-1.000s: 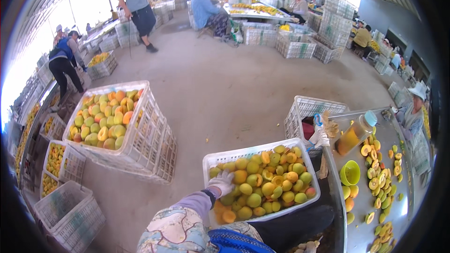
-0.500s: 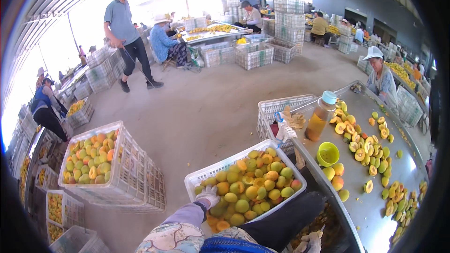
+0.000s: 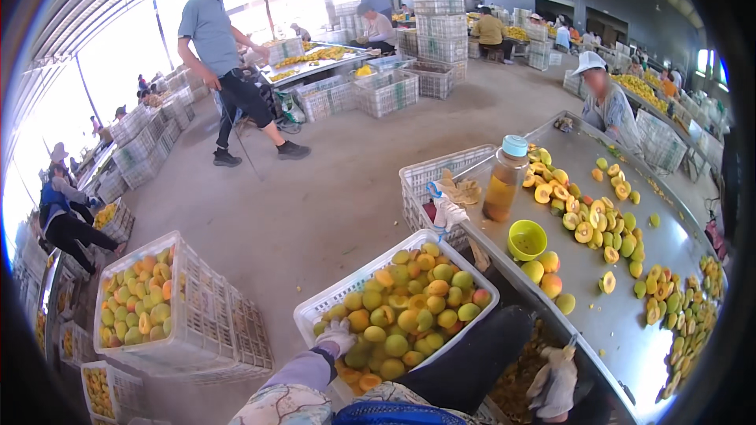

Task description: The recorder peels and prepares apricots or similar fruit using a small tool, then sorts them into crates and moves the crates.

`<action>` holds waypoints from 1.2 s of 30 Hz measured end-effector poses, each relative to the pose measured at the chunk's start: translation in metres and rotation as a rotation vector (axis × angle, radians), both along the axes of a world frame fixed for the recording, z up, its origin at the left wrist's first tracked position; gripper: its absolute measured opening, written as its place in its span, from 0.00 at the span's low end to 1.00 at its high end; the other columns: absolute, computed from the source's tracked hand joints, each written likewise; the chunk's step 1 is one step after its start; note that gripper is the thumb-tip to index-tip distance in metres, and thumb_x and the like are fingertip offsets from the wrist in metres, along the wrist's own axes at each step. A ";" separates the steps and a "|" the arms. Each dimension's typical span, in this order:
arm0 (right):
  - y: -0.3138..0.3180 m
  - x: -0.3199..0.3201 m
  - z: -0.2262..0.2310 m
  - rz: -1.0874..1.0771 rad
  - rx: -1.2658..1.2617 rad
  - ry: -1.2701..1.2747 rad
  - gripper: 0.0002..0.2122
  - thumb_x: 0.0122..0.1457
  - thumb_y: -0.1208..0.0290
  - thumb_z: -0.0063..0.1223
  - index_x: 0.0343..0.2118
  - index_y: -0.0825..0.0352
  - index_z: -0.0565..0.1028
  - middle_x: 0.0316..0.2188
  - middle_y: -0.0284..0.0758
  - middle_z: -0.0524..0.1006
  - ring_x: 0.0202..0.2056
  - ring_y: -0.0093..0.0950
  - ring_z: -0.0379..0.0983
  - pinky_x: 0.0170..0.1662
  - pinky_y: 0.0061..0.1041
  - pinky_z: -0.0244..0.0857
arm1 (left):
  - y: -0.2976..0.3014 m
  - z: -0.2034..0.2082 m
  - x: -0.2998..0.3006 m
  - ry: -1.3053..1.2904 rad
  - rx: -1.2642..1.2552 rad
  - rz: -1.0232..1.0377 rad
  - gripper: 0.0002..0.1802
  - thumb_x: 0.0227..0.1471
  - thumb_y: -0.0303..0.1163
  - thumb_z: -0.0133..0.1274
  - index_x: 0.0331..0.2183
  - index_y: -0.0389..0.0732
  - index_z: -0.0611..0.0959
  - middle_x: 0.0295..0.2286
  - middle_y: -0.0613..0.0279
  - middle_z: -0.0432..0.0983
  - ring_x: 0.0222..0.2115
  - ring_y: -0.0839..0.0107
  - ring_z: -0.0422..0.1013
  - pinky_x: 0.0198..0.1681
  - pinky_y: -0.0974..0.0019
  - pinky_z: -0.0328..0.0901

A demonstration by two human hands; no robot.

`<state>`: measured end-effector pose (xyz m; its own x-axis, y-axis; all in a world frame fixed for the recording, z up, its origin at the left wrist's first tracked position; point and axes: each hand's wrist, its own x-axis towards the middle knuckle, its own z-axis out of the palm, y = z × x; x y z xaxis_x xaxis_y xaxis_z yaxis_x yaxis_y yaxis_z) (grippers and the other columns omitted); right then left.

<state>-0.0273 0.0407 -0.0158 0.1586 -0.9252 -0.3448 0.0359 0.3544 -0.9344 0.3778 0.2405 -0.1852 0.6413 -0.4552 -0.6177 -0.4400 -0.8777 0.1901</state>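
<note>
My left hand (image 3: 337, 336), in a pale glove, lies on the yellow-green peaches (image 3: 409, 311) at the near left side of a white plastic crate (image 3: 309, 308). Its fingers look stretched out over the fruit. My right hand (image 3: 554, 386), also gloved, is low beside the metal table's near edge, closed around what looks like a small knife (image 3: 572, 341) with its thin blade pointing up. Below that hand is a dark space holding peach pieces (image 3: 520, 382), partly hidden by my dark-clothed leg. Halved peaches (image 3: 622, 240) are spread over the metal table (image 3: 543, 138).
On the table stand a bottle of amber liquid (image 3: 502, 189) and a lime-green cup (image 3: 527, 240), with whole peaches beside it. Stacked crates of peaches (image 3: 213, 315) stand at left. A person with a stick (image 3: 216, 39) is on the floor ahead; another person (image 3: 610, 106) is at the table's far end.
My right hand has come up and further into view with the knife. My left hand stays on the peaches. The view has shifted, and the person with the stick has stepped to the right.
</note>
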 end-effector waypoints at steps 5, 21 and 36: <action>-0.061 -0.006 0.039 0.046 -0.027 0.209 0.20 0.64 0.52 0.45 0.23 0.64 0.72 0.09 0.35 0.71 0.07 0.26 0.65 0.08 0.23 0.54 | 0.000 -0.007 0.009 -0.012 -0.006 -0.024 0.41 0.55 0.50 0.44 0.66 0.46 0.55 0.67 0.48 0.40 0.66 0.51 0.44 0.67 0.58 0.45; -0.097 -0.061 -0.008 -0.236 0.053 0.095 0.10 0.61 0.59 0.54 0.38 0.58 0.70 0.16 0.32 0.73 0.14 0.21 0.68 0.16 0.19 0.61 | -0.206 0.190 -0.076 0.168 -0.794 -0.849 0.24 0.59 0.39 0.48 0.54 0.38 0.75 0.51 0.54 0.74 0.51 0.63 0.71 0.57 0.68 0.61; -0.099 -0.066 -0.008 -0.206 0.217 0.074 0.10 0.63 0.61 0.52 0.41 0.61 0.73 0.15 0.32 0.75 0.11 0.21 0.69 0.12 0.18 0.60 | -0.479 0.153 -0.222 -0.536 -0.088 -1.404 0.26 0.51 0.55 0.50 0.46 0.49 0.81 0.51 0.59 0.74 0.47 0.58 0.74 0.48 0.54 0.68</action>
